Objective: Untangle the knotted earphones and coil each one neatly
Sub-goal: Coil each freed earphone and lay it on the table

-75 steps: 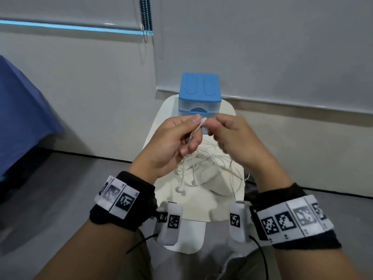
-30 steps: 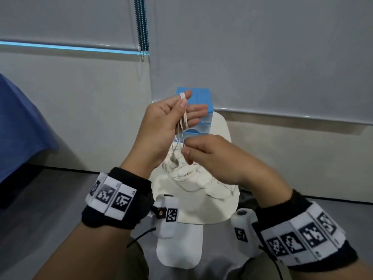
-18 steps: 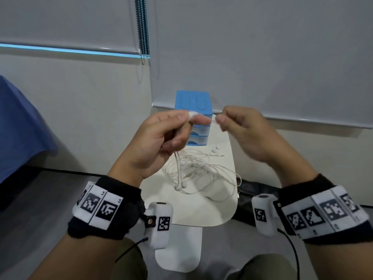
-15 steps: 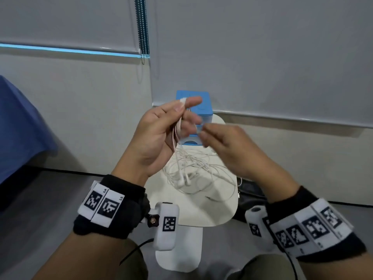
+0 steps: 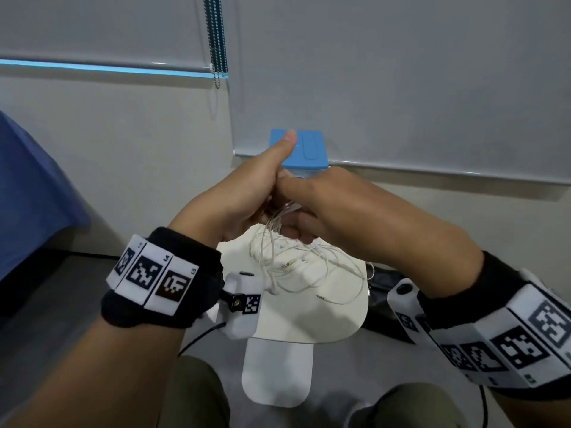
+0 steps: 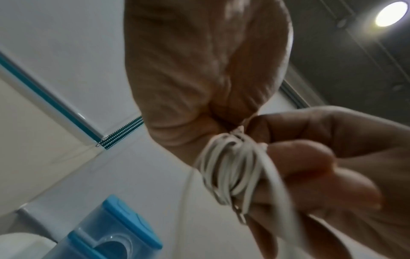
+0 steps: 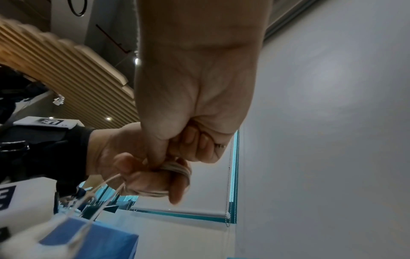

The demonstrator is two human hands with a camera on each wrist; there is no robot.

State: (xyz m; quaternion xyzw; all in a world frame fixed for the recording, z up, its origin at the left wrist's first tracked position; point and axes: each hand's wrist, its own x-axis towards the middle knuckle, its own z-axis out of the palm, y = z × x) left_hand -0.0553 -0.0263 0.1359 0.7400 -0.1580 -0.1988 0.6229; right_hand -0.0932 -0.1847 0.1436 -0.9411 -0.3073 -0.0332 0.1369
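A white earphone cable (image 6: pixel 230 166) is wound in several loops round the fingers of my left hand (image 5: pixel 247 196), whose thumb points up. My right hand (image 5: pixel 327 208) presses close against the left and pinches the cable (image 7: pixel 177 170) at the loops. From the hands a strand hangs down to the loose tangle of white earphones (image 5: pixel 296 267), with plugs and buds showing, on the small cream table (image 5: pixel 309 316). In the head view the loops themselves are mostly hidden between the two hands.
A blue-lidded small drawer box (image 5: pixel 309 149) stands at the table's far end, just behind the hands. A blue cloth (image 5: pixel 31 196) hangs at the left, a blind chain (image 5: pixel 216 41) on the wall, and a black object (image 5: pixel 380 291) lies on the floor right of the table.
The right hand has circled the left over the last second and is now tight against it. Both hands sit lower, and the left thumb has lifted upright.
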